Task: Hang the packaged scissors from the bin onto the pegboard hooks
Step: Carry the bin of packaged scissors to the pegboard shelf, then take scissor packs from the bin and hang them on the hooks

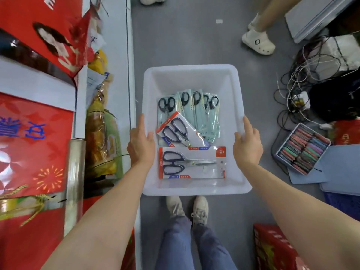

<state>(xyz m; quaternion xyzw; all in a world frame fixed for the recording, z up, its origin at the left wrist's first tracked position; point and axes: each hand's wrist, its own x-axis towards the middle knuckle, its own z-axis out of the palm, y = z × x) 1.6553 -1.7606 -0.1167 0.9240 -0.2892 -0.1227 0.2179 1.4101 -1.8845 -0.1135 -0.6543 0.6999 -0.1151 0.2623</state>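
The left hand (140,142) grips the left rim of the white bin (191,72): its thumb hooks over the edge into the bin, its forefinger lies along the rim, and the other fingers are hidden beneath. The right hand (247,142) mirrors it on the right rim, thumb inside, forefinger stretched along the edge, the remaining fingers tucked out of sight under the lip. Both bare forearms run back toward the camera.

The bin hangs above a grey floor (187,36), just ahead of the person's own pale shoes (187,208). Inside lie the packaged scissors. Nearest is a red-edged pack (191,162) lying flat and crosswise, black handles to the left, steel blades pointing right under clear plastic. Behind it a second red-edged pack (175,129) sits tilted, partly overlapping a fanned row of pale green packs (196,106), each with black handles; how many there are cannot be told, since they overlap. The printing on all the cards is too small to read.

Left of the bin, red boxes (35,137) and blurred goods crowd a shelf. To the right lie tangled cables (303,75) and a small tray of coloured items (303,149).
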